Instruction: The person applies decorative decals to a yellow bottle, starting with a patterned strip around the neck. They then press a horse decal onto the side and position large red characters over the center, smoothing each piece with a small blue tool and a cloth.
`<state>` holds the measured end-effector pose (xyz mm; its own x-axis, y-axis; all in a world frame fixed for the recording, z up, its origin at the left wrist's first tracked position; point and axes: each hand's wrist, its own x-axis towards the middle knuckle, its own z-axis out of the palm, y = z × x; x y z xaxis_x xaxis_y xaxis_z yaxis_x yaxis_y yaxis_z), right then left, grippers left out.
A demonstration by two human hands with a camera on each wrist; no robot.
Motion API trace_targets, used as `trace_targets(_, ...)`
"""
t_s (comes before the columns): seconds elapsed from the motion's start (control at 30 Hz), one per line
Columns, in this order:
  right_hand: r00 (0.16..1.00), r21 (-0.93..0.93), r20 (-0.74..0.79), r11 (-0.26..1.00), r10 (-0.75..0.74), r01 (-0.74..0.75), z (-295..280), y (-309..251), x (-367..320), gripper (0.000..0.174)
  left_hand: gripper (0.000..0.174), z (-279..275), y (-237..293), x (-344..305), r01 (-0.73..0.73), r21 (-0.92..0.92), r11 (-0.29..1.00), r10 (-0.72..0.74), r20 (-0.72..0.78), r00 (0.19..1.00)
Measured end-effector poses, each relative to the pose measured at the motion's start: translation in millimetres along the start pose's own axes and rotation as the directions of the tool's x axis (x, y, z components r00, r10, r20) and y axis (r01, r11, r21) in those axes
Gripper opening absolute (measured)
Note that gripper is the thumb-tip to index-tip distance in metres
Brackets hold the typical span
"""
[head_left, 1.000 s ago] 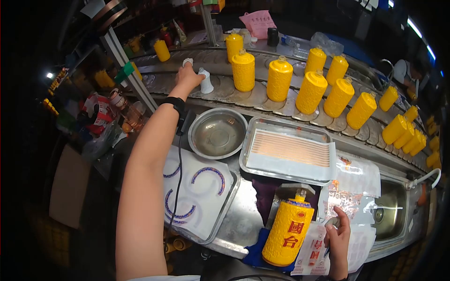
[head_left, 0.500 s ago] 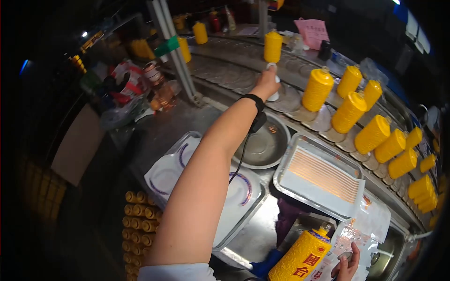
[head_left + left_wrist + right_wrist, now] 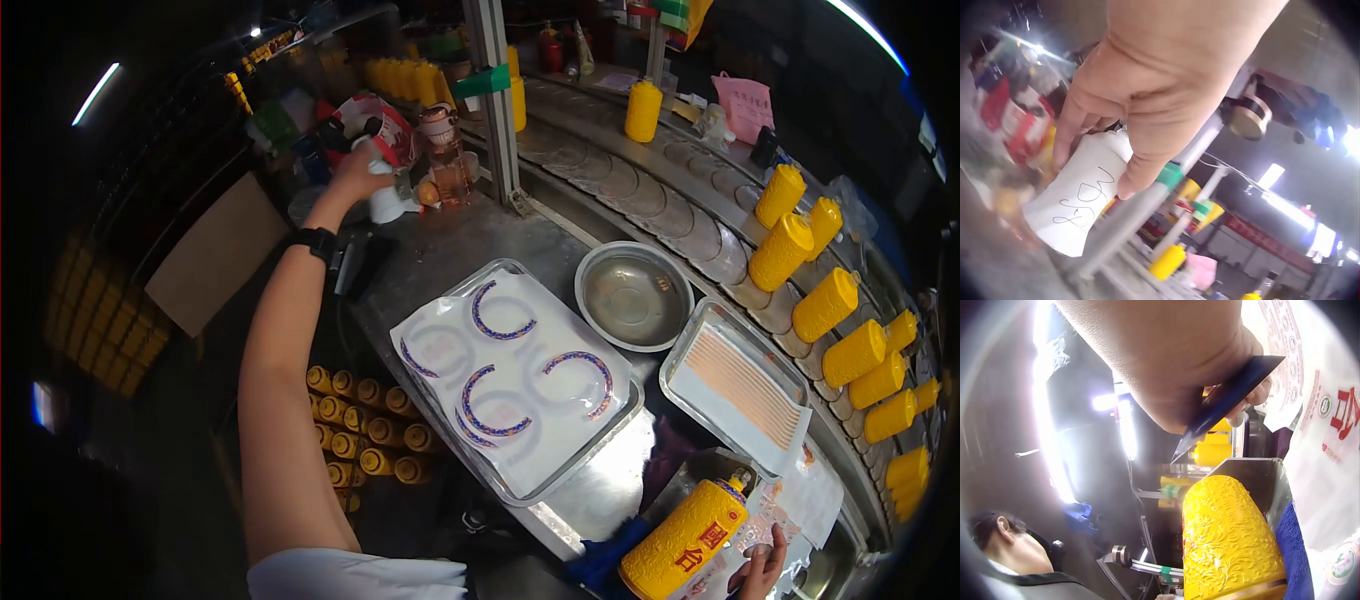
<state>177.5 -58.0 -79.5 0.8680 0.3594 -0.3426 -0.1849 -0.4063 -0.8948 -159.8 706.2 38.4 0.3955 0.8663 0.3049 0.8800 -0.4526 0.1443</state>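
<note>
My left hand (image 3: 352, 178) is over the far left of the metal table, beside a red and white bag. It grips a white, flared bottle-like piece (image 3: 1075, 197) with black handwriting on its side, fingers and thumb around its narrow upper end. At the lower right, my right hand (image 3: 765, 570) is beside a large embossed yellow bottle (image 3: 685, 535) with red characters, which leans on a blue cloth (image 3: 598, 562). A dark blue, pointed blade-like tool (image 3: 1229, 400) is held in that hand, its tip toward the bottle side.
A tray (image 3: 545, 495) holds white sheets with curved patterned strips. Beyond it stand a metal bowl (image 3: 635, 340) and a tray of copper-coloured strips (image 3: 740, 385). Yellow bottles (image 3: 780, 250) line the conveyor (image 3: 640, 185). A metal post (image 3: 490, 110) rises near my left hand; a copper-toned bottle (image 3: 447, 165) stands close by.
My left hand has taken the white piece off the conveyor and carried it left past the post. The head view has turned left. My right hand stays beside the large yellow bottle.
</note>
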Motion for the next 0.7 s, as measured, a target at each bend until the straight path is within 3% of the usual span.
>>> trace_targets(0.1,1.0,-0.012,-0.012,1.0,-0.01,0.01,-5,24,6,0.045,0.075,8,-89,-36,0.212,0.065,0.975,-0.211,-0.025,0.977)
trace_targets(0.13,1.0,-0.028,-0.021,1.0,-0.006,0.005,-3,24,5,0.045,0.073,21,-119,-46,0.169,0.083,0.982,-0.159,-0.115,0.98)
trace_targets(0.2,0.999,-0.053,-0.044,0.999,-0.014,0.012,3,18,1,0.045,0.071,44,-157,-55,0.28,-0.045,0.959,-0.284,-0.165,0.945)
trace_targets(0.23,0.998,-0.108,-0.042,0.993,0.051,-0.055,8,-8,-1,0.044,0.07,49,-167,-47,0.343,-0.08,0.936,-0.351,-0.138,0.926)
trace_targets(0.33,0.992,-0.179,-0.056,0.977,0.112,-0.12,10,-15,-3,0.044,0.069,64,-173,-44,0.314,0.013,0.949,-0.309,-0.148,0.94)
trace_targets(0.57,0.996,-0.161,-0.056,0.984,0.07,-0.078,2,-2,-9,0.045,0.065,95,-183,-35,0.264,0.033,0.964,-0.256,-0.16,0.954)
trace_targets(0.7,0.992,0.025,-0.117,0.998,0.052,-0.05,7,11,-5,0.048,0.062,87,-168,-38,0.342,0.027,0.939,-0.333,-0.164,0.929)
